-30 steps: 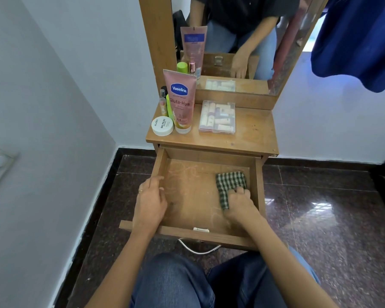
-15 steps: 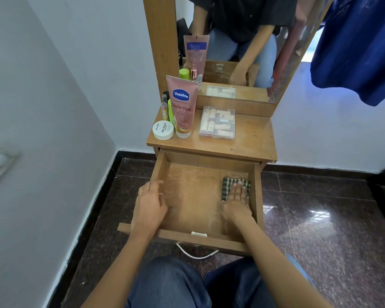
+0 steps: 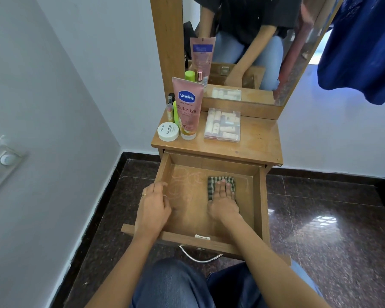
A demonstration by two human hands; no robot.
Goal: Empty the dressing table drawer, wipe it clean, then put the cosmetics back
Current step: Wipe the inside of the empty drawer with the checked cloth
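Note:
The wooden drawer (image 3: 259, 196) is pulled out, with chalky marks on its bare floor. My right hand (image 3: 223, 200) lies flat with straight fingers on a green checked cloth (image 3: 211, 183) at the drawer's back right. My left hand (image 3: 152, 208) rests on the drawer's left wall, fingers loosely curled over the edge. On the table top (image 3: 258, 143) stand a pink Vaseline tube (image 3: 188, 107), a white round jar (image 3: 168, 131), small bottles (image 3: 170, 110) and a clear box of lipsticks (image 3: 222, 125).
A mirror (image 3: 253, 52) rises behind the table top. A wall with a switch plate (image 3: 2, 161) is close on the left. Blue fabric (image 3: 362, 47) hangs at the upper right. Dark polished floor (image 3: 331, 230) spreads to the right. My knees (image 3: 187, 285) are under the drawer front.
My right hand has pushed the cloth from the front right toward the back of the drawer and slightly left. My left hand has stayed on the left wall.

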